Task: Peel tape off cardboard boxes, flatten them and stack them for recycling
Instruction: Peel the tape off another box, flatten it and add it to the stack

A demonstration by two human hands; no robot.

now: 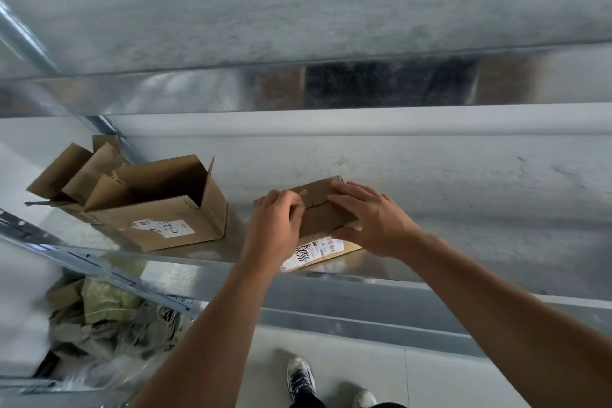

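The metal shelf (233, 235) in front of you carries both boxes, with a pale wall behind it and another shelf's shiny front lip (198, 93) above. Below its left end lies a heap of crumpled brownish paper and clear plastic (109, 318). The picture there is too blurred to say what holds the heap.

The open cardboard box (159, 209) stands at the left of the shelf, flaps raised. A white label with handwriting (165, 228) faces you on its near side. More cardboard flaps (79, 169) stick up just behind and left of it.

Your task box, the small cardboard box (326, 215), sits to the right of the open one. It is apart from it and close to the shelf's front edge. A white shipping label (314, 250) with a barcode and dark scrawl shows on its near side.

Both of your hands are on this box, a short gap between them. Your left hand (275, 225) covers its left end — the fingers (294, 207) curl down onto the top by a seam, though you cannot tell whether they have any tape. Your right hand (371, 219) lies spread over the right part of the top, fingers fairly straight, with the thumb (344, 232) along the near edge.

At the bottom, one dark patterned shoe (301, 378) stands on the light floor (463, 384).
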